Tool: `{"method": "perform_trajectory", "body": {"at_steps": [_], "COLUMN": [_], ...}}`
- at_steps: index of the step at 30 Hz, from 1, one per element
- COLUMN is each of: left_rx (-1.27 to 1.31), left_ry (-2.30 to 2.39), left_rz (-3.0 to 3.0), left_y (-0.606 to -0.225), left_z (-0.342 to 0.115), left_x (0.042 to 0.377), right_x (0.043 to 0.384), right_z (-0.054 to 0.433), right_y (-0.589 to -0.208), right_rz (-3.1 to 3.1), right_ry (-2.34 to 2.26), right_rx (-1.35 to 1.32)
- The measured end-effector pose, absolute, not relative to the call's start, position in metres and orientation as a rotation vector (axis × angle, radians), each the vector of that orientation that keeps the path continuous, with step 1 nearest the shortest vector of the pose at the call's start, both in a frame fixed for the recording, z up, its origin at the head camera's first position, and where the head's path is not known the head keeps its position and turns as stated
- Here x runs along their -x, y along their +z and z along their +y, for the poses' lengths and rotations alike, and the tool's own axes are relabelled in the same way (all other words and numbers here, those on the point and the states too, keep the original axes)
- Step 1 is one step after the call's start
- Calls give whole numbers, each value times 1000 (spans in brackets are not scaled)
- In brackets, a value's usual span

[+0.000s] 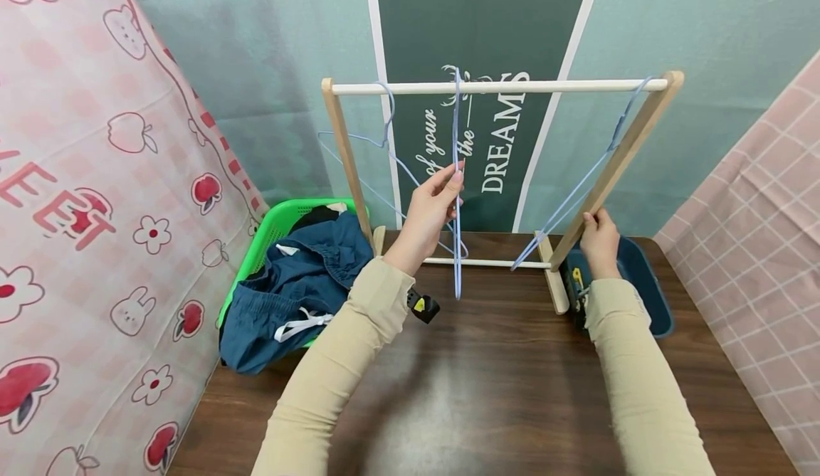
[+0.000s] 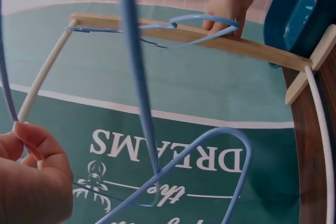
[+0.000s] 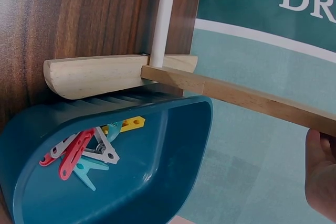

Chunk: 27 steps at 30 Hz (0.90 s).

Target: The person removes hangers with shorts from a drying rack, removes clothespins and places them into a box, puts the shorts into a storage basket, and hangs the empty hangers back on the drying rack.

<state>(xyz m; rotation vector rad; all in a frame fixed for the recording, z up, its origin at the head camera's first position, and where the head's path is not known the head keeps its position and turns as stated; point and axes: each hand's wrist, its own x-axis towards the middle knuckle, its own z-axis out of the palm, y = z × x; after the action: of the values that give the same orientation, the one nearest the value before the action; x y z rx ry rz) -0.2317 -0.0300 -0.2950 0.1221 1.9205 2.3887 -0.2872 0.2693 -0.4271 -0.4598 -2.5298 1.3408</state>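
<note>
In the head view, my left hand [image 1: 430,213] pinches the side of a blue clothes hanger [image 1: 457,241] that hangs edge-on from the white top bar [image 1: 410,88] of a garment rack. My right hand [image 1: 601,242] grips the rack's right wooden post [image 1: 608,170] low down; the left wrist view shows its fingers [image 2: 219,27] against that post. Another blue hanger [image 1: 564,213] hangs close to the right post, and a third hanger [image 1: 388,117] hangs slanted at the left end of the bar.
Left of the rack, a green basket [image 1: 259,230] holds dark blue drawstring shorts [image 1: 301,277]. At the right stands a blue bin [image 3: 173,145] with several clothespins [image 3: 79,153]. Patterned cloths flank the brown wood-grain table [image 1: 487,383], with a green printed backdrop [image 1: 487,20] behind.
</note>
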Motion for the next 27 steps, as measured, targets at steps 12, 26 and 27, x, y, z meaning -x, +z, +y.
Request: {"method": "perform_trajectory", "body": {"at_steps": [12,26,27], "left_rx": [-36,-98,-108], "left_ry": [2341,2325,2339], "left_rz": [2008,2170,2233], "left_y": [-302,-305,-306], "left_z": [-30,-47,-50], "left_x": [236,233,233], "right_x": [283,284,284], "right_z": [272,270,268], "right_y": [-424,-420,-420], "right_rz": [-2517,-2518,-2511], "right_ry": [1348,1369,1369], "right_rx": [497,552,555]}}
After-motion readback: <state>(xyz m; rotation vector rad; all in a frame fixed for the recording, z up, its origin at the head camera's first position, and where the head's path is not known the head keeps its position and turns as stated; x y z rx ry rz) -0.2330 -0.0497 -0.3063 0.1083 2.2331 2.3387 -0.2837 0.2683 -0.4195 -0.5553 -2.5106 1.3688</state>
